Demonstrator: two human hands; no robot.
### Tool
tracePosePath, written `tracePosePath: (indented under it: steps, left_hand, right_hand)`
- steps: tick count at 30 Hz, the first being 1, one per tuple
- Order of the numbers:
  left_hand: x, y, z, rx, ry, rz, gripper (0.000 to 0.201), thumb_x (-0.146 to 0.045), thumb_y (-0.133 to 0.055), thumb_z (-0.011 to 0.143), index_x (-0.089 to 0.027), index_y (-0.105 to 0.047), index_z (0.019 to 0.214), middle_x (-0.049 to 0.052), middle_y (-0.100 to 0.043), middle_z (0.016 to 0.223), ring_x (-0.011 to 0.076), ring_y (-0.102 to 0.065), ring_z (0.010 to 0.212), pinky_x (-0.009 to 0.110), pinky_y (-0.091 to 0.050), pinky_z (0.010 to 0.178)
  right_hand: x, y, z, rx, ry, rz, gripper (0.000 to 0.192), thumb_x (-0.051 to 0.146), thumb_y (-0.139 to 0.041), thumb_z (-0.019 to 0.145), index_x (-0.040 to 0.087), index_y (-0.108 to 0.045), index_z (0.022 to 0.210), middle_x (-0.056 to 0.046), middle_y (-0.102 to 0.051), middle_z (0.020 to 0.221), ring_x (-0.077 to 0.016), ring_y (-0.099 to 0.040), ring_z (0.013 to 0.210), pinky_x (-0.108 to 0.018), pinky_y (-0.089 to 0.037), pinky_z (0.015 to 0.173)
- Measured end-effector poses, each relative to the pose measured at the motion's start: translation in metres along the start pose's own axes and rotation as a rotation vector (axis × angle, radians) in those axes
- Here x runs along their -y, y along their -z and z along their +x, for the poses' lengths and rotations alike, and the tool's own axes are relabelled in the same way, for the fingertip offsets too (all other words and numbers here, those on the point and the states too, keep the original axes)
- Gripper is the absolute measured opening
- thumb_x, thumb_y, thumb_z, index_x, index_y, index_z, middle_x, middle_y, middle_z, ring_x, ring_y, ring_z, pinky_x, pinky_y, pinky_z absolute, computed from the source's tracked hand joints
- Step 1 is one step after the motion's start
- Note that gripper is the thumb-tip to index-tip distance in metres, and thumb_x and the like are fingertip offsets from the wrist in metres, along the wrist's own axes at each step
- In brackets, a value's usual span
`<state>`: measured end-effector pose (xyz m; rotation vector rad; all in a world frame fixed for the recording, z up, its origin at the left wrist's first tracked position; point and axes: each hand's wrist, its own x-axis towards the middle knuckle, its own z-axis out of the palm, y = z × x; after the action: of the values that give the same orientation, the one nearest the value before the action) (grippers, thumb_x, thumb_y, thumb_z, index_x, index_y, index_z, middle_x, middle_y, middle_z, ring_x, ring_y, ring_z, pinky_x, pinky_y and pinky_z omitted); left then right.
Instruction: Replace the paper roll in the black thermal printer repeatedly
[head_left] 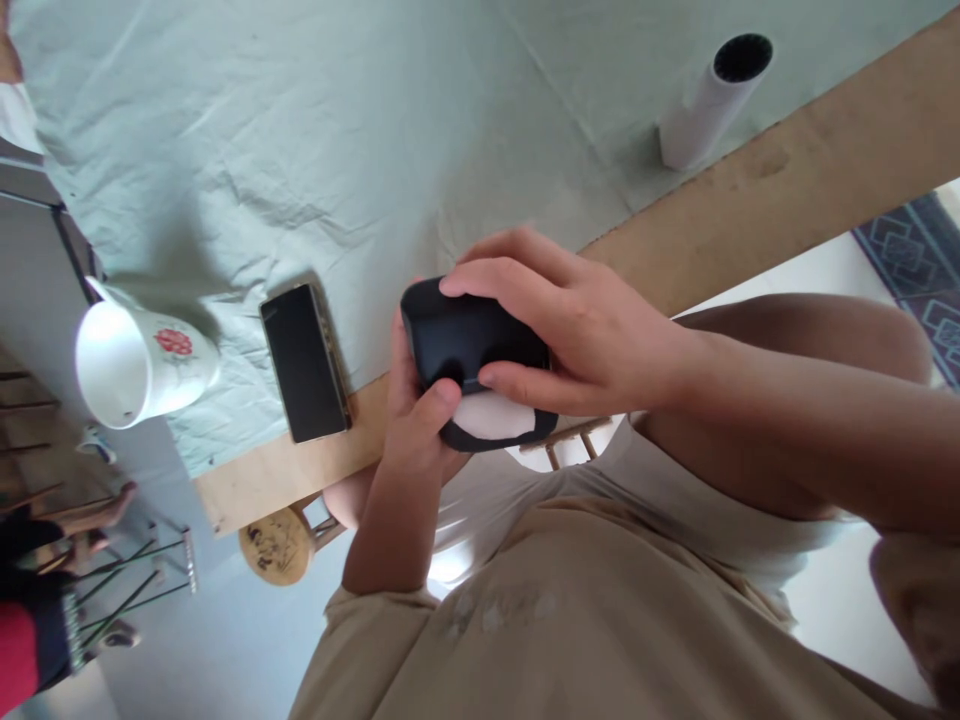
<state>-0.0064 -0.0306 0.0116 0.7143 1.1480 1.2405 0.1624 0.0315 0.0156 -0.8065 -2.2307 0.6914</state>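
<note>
Both my hands hold a black rounded case with a white part showing at its near end, just over the table's front edge. My right hand reaches in from the right and covers the top, fingers over the far side and thumb on the near side. My left hand grips it from below and from the left, its thumb pressed on the front. The underside of the case is hidden.
A black phone lies on the pale green cloth left of my hands. Further left stands a white mug with a red flower. A white tube is at the back right. On the floor: wooden stool, another person's foot.
</note>
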Motion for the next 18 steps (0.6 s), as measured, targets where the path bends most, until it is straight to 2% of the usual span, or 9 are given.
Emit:
tracePosePath:
  steps: [3,7,11,15,18]
  left_hand:
    - [-0.001,0.006,0.002,0.078,0.032,-0.027,0.074,-0.036,-0.073,0.077,-0.034,-0.044,0.145,0.004,-0.060,0.139,0.0233,-0.066,0.116,0.031,-0.060,0.090]
    - [-0.005,0.014,0.006,0.097,0.063,0.010,0.077,-0.029,-0.071,0.078,-0.033,-0.040,0.148,0.003,-0.060,0.139,0.0209,-0.068,0.112,0.029,-0.061,0.089]
    - [-0.005,0.014,0.010,0.060,0.031,0.042,0.066,-0.028,-0.064,0.082,-0.029,-0.046,0.145,0.002,-0.066,0.131,0.0173,-0.068,0.111,0.023,-0.060,0.088]
    - [-0.001,0.011,0.016,0.019,-0.069,-0.019,0.047,-0.041,-0.054,0.091,-0.023,-0.059,0.134,0.003,-0.064,0.133,0.0190,-0.063,0.123,0.026,-0.054,0.102]
    - [0.000,0.009,0.019,-0.013,-0.056,-0.034,0.040,-0.040,-0.052,0.095,-0.025,-0.062,0.131,0.000,-0.064,0.134,0.0165,-0.059,0.127,0.027,-0.049,0.109]
  right_hand:
    - [0.001,0.003,0.001,0.042,-0.019,0.156,0.048,0.035,-0.053,0.091,0.015,-0.041,0.134,-0.007,-0.046,0.132,-0.0102,-0.048,0.123,-0.025,-0.046,0.106]
    - [0.003,0.004,0.004,0.061,-0.053,0.279,0.043,0.025,-0.054,0.090,0.015,-0.048,0.131,-0.007,-0.047,0.131,-0.0107,-0.039,0.134,-0.027,-0.042,0.114]
    - [0.002,0.003,0.004,0.071,-0.078,0.258,0.043,0.024,-0.051,0.091,0.017,-0.048,0.134,-0.008,-0.045,0.133,-0.0117,-0.039,0.136,-0.029,-0.043,0.114]
    - [-0.002,0.005,0.001,0.078,-0.072,0.189,0.045,0.030,-0.052,0.092,0.019,-0.048,0.135,-0.008,-0.043,0.136,-0.0149,-0.039,0.138,-0.031,-0.045,0.113]
    - [-0.003,0.008,0.000,0.028,-0.094,0.079,0.042,0.039,-0.048,0.095,0.018,-0.051,0.131,-0.010,-0.042,0.137,-0.0170,-0.042,0.135,-0.035,-0.043,0.115]
